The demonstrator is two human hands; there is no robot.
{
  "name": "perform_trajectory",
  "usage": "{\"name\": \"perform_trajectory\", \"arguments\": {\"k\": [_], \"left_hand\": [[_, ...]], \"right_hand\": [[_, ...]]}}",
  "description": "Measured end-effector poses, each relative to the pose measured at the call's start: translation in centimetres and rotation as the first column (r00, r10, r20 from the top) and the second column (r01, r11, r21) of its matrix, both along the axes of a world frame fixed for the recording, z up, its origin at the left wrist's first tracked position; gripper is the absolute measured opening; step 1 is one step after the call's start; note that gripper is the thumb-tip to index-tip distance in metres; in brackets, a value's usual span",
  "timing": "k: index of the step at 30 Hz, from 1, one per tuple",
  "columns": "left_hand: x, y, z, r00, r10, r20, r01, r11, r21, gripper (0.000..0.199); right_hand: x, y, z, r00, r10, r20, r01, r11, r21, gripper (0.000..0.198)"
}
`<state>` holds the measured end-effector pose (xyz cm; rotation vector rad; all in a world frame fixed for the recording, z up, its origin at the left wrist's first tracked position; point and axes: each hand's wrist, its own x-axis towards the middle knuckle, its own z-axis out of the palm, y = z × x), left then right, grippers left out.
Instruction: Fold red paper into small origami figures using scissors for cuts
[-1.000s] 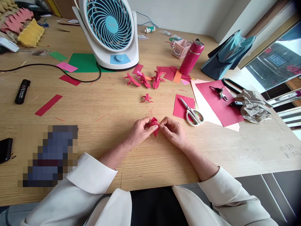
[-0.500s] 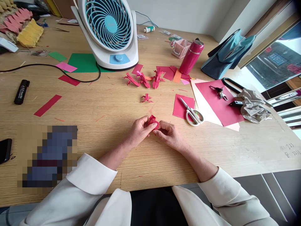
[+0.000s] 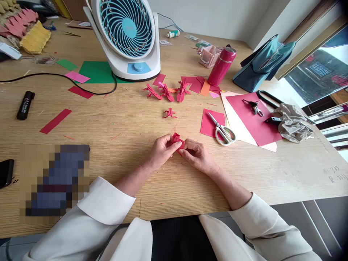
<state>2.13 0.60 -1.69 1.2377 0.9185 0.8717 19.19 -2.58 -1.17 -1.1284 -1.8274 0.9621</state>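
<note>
A small piece of folded red paper is held between my two hands above the table's middle. My left hand pinches it from the left, thumb pressed on its front. At its right edge, the thumb and forefinger of my right hand close on the lower part. Fingers hide some of the folds. Just beyond stands a small red origami figure with thin legs. Several more folded figures lie in a row farther back. Scissors rest on a stack of red paper squares to the right.
A white fan stands at the back, its black cable running left. Behind the scissors are a red flask, a blue bag and large red sheets. A black marker and a red strip lie left.
My right thumb and fingers have shifted slightly at the folded paper's lower right edge. A bit more red shows below the left thumb. Everything else stays in place.
</note>
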Motion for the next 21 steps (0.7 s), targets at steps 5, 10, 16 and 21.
{"name": "perform_trajectory", "arguments": {"k": [5, 10, 16, 21], "left_hand": [[-0.13, 0.11, -0.16, 0.999, -0.024, -0.034, 0.025, 0.999, 0.026, 0.028], [-0.12, 0.08, -0.21, 0.996, -0.029, -0.086, 0.039, 0.992, 0.119, 0.027], [-0.05, 0.24, -0.76, 0.990, 0.016, -0.143, 0.011, 0.982, 0.190, 0.030], [-0.16, 0.34, -0.75, 0.991, 0.013, -0.131, 0.013, 0.982, 0.190, 0.032]], "right_hand": [[-0.13, -0.10, -0.12, 0.995, -0.092, -0.024, 0.091, 0.995, -0.027, 0.027], [-0.18, -0.03, -0.15, 0.992, -0.123, 0.004, 0.123, 0.992, -0.034, 0.029], [-0.25, -0.12, -0.14, 0.995, -0.097, 0.039, 0.097, 0.995, 0.016, 0.029], [-0.26, -0.20, -0.13, 0.996, -0.083, 0.011, 0.083, 0.996, 0.020, 0.028]]}}
